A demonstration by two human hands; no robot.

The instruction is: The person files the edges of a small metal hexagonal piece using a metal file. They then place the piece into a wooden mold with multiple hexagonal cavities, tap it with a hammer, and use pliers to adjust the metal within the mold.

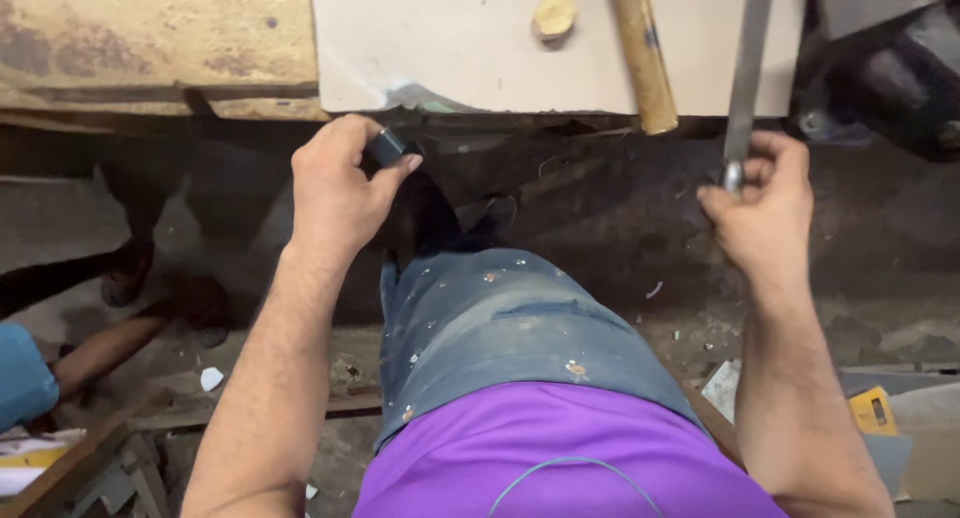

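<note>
Metal file (748, 73) is what the work hangs on here, and from the head view I see it as a long grey strip running up from my right hand (765, 210) and lying across the pale board (470, 53) on the bench. The right hand is closed around the file's lower end, thumb and fingers wrapped on it just below the board's near edge. My left hand (338, 183) is well apart from the right, curled shut around a small dark block (386, 146) that it presses up against the underside or front edge of the board; I cannot tell which. On the board rest a wooden handle (640, 53), angled and sticking out over the edge just beside the file, and a small round wooden plug (554, 14), both untouched. As I judge it, the job is at an early or middle point: the tool is gripped and laid on the board, the board is braced, but I see no fresh filings or shaped edge that would show much done. Below, my knee in spattered jeans (500, 318) is raised toward the bench, and wood scraps (150, 448) lie on the dusty floor. At the far left another person's arm (100, 348) reaches low, apart from my own hands.
</note>
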